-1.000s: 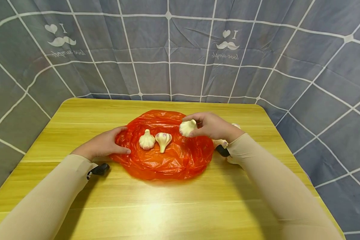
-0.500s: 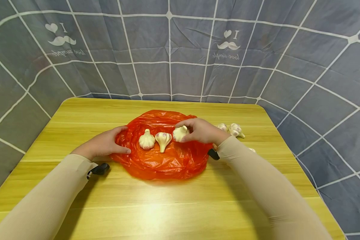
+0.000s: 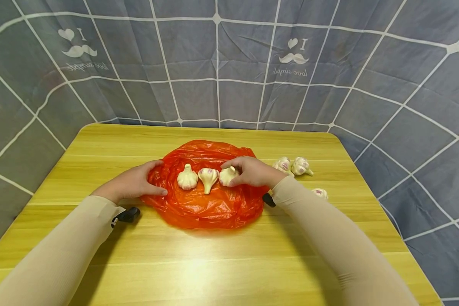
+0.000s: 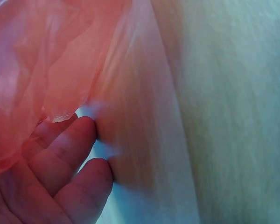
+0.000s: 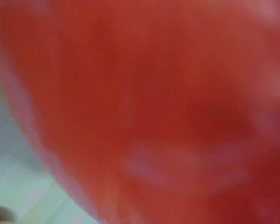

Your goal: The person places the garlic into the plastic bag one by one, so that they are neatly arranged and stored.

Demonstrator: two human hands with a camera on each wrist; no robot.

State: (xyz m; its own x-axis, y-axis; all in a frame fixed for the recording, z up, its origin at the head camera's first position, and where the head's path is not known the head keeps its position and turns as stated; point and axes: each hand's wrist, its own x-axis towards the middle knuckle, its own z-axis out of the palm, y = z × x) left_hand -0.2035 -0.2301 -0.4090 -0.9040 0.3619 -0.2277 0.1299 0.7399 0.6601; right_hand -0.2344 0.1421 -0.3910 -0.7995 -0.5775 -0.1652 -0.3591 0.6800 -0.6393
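A red plastic bag (image 3: 202,212) lies spread on the table, its crumpled rim forming a ring. Inside, two garlic bulbs rest side by side: a left garlic bulb (image 3: 187,177) with its stem up and a middle garlic bulb (image 3: 208,178) with its stem toward me. My right hand (image 3: 252,171) pinches a third garlic bulb (image 3: 227,176) between thumb and fingers, just right of the middle one. At the bag's left side, my left hand (image 3: 135,182) holds the rim; the left wrist view shows curved fingers (image 4: 67,149) against the plastic. Red plastic fills most of the right wrist view.
To the right of the bag, two garlic bulbs (image 3: 301,166) lie close together on the wooden table (image 3: 199,267). Another garlic bulb (image 3: 320,194) is partly hidden by the right sleeve. A grey checked curtain (image 3: 191,63) hangs behind the table.
My right hand has carried its garlic bulb left and down into the bag, alongside the other two. The loose bulbs at right have come into sight. My left hand has stayed put.
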